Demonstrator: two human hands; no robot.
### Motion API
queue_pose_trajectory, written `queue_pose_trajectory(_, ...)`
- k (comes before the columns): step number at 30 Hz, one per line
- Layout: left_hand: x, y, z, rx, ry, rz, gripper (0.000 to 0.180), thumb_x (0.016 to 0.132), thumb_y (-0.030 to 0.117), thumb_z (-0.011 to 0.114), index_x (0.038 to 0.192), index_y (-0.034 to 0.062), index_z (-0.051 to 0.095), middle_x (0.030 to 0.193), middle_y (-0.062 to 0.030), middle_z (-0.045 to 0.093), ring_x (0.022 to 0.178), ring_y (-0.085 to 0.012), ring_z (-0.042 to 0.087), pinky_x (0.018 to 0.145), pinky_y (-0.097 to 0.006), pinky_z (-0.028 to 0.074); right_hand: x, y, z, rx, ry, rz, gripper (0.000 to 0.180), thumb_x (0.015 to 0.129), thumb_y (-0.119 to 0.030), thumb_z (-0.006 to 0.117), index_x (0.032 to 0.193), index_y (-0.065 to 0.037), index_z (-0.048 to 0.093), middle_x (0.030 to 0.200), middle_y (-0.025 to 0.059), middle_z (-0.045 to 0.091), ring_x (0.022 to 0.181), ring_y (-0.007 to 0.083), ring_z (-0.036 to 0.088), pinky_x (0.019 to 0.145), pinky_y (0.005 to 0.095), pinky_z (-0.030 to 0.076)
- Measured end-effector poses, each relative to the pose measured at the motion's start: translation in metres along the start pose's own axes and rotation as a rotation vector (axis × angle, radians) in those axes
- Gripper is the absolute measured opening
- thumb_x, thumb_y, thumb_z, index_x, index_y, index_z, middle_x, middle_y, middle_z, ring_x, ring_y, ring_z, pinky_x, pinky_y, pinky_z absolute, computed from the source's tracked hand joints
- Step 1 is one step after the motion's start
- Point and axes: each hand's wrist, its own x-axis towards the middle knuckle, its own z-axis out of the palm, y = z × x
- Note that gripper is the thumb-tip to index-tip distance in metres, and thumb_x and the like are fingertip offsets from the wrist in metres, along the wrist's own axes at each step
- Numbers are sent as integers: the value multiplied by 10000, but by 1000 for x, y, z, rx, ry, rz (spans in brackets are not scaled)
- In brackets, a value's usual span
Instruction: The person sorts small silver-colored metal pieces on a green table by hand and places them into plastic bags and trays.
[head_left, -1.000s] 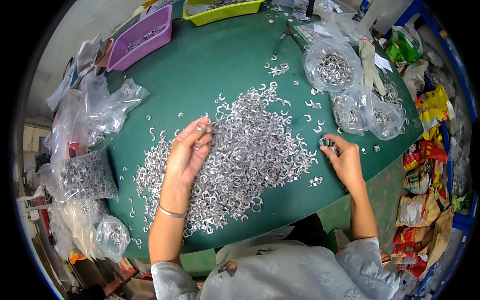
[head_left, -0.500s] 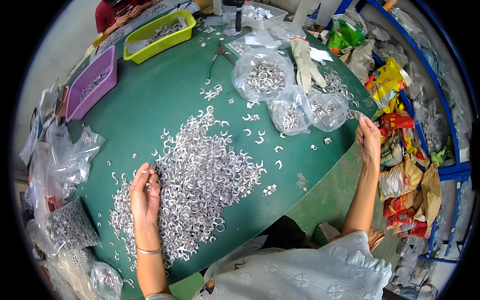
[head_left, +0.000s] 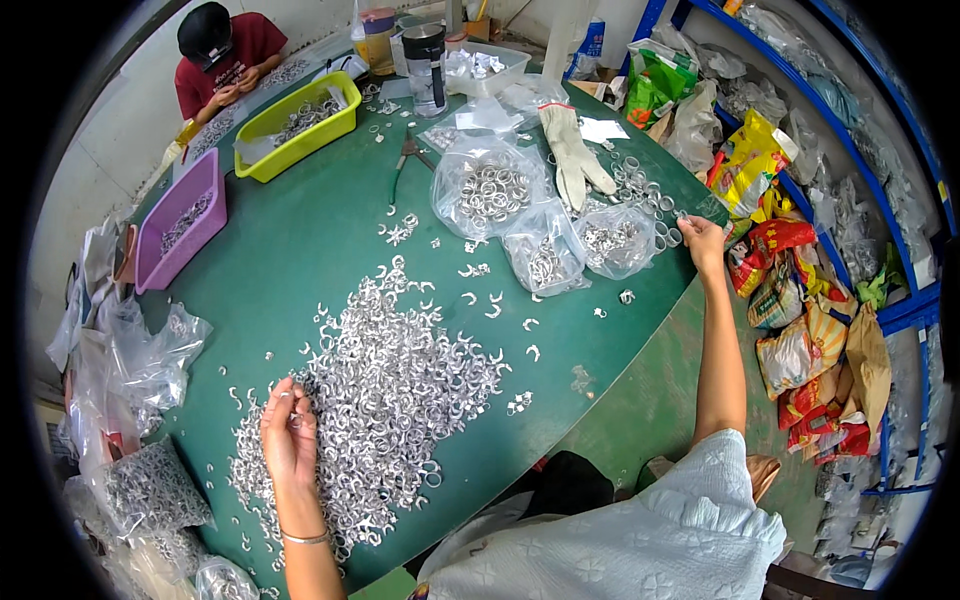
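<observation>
A large heap of small silver metal ring pieces (head_left: 390,400), many of them open curves, covers the near middle of the green table (head_left: 330,235). Over the heap's left edge is my left hand (head_left: 289,435), palm up, fingers curled and fingertips pinched; what they hold is too small to name. My right hand (head_left: 704,243) reaches to the table's right edge, thumb and fingers pinched beside loose larger silver rings (head_left: 650,198). Whatever lies between those fingertips is unclear. Clear plastic bags of metal rings (head_left: 495,190) stand left of that hand.
A pale glove (head_left: 572,155), pliers (head_left: 405,160) and a clear cup (head_left: 426,80) lie or stand farther back. Yellow-green (head_left: 265,165) and purple baskets (head_left: 205,245) hold metal parts. A co-worker (head_left: 230,60) sits at far left. Shelves (head_left: 905,310) and colourful sacks line the right.
The view has shifted, showing more of the far side and the co-worker's cap. My right hand has come closer to the loose rings. My left hand stays by the heap, still curled.
</observation>
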Motion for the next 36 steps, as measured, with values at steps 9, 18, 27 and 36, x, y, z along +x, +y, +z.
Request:
queue_pose_trajectory(9, -6, 0, -2, 13, -18, 16, 201, 861, -2, 487, 1055, -31, 529, 869, -84, 561, 685, -112, 519, 550, -174, 464, -7, -1, 1, -95, 96, -106, 285, 854, -255, 585, 865, 17, 669, 549, 31, 551, 486, 87, 492, 466, 259, 372)
queue_pose_trajectory(18, -43, -3, 17, -250, -15, -86, 319, 769, -73, 465, 1087, -76, 488, 964, -151, 532, 806, -184, 550, 630, -197, 481, -56, -66, -32, 1596, -154, 511, 312, 911, -263, 501, 1059, 11, 503, 683, 40, 431, 469, 93, 312, 338, 208, 244)
queue_pose_trajectory(27, -97, -29, 53, -16, -160, -454, 182, 915, 167, 492, 968, 8, 565, 702, -9, 485, 555, -89, 414, 469, -195, 360, -182, -176, 26, 2003, -1049, 1281, 259, 942, -246, 433, 879, -16, 536, 720, 39, 375, 530, 97, 340, 317, 212, 206)
queue_pose_trajectory(36, 15, 11, 40, 1361, 31, 516, 220, 832, 185, 617, 940, -6, 632, 623, -65, 577, 528, -180, 514, 507, -313, 412, -220, -233, 117, 1754, -1512, 1195, 249, 939, -239, 439, 980, -17, 545, 698, 26, 374, 580, 109, 354, 361, 195, 295)
